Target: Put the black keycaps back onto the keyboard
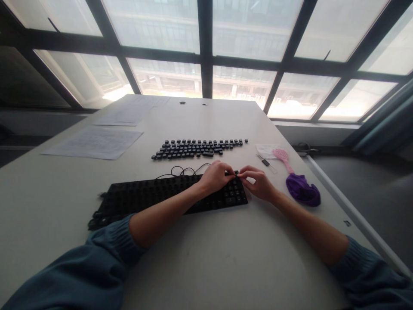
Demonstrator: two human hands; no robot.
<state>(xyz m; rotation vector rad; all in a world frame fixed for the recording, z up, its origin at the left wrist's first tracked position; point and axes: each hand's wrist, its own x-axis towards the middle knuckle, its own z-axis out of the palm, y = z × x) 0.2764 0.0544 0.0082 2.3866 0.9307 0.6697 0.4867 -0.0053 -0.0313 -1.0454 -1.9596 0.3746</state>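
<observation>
**Two hands at the far corner of a keyboard**

Blue sleeves (pixel 97 267) come in at the bottom, closest of all, one on each arm. Both arms reach out over the white bench (pixel 226 258) to a black keyboard (pixel 155 198).

Most of the keyboard has its key tops off, so only little holes show. Some keys still sit on its right end. A thin black cord (pixel 183 171) loops just behind the keyboard.

The left hand (pixel 215 176) rests on the keyboard's back right corner. Its fingers are bent and pressed together. The right hand (pixel 258 183) is just beside that corner too, and its fingertips pinch in toward the left hand. The two hands almost touch. A small dark thing sits between their fingertips, too small to tell what it is.

Behind the keyboard, loose key tops (pixel 196 148) lie in neat rows. To the right of the keyboard are a pink brush (pixel 282 157), a purple cloth (pixel 303 191) and a small tool (pixel 266 162). Far to the left behind the keyboard lie sheets of paper (pixel 95 142). Big windows (pixel 206 43) stand past the bench.
</observation>
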